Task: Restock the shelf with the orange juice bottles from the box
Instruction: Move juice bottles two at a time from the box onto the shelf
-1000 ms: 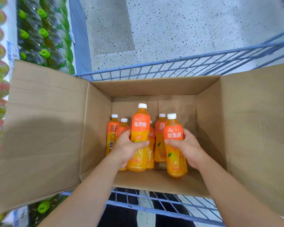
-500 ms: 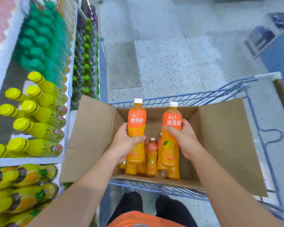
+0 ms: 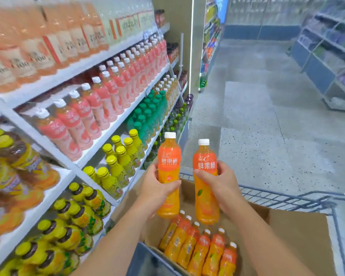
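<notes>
Speckled grey floor (image 3: 257, 120) runs down a shop aisle beyond the box (image 3: 299, 236), an open cardboard carton that sits in a blue wire cart (image 3: 283, 198) at the bottom of the view. To the left of the box stands the shelf (image 3: 68, 72), its white tiers packed with pink drinks (image 3: 100, 100), green-capped bottles (image 3: 147, 116) and yellow-capped bottles (image 3: 118, 156). Above the box, both hands are raised with one orange juice bottle each. The left hand (image 3: 157, 188) wraps the left bottle (image 3: 168, 160) around its middle, thumb across the front just under the label and fingers curled behind. The right hand (image 3: 221, 182) closes on the right bottle (image 3: 204, 162) the same way, thumb at the front and fingers round the far side. Both bottles are upright, caps up and labels facing the camera, just apart from each other. This mid-body hold likely keeps them steady and ready to be stood on a tier base first. Inside the box, below the hands, more orange juice bottles (image 3: 199, 248) stand in a tight cluster against the near wall, so much of the restocking remains. Which tier these bottles belong on I cannot tell; the tiers nearest the box look full, and the gap may lie farther along the shelf from the box.
</notes>
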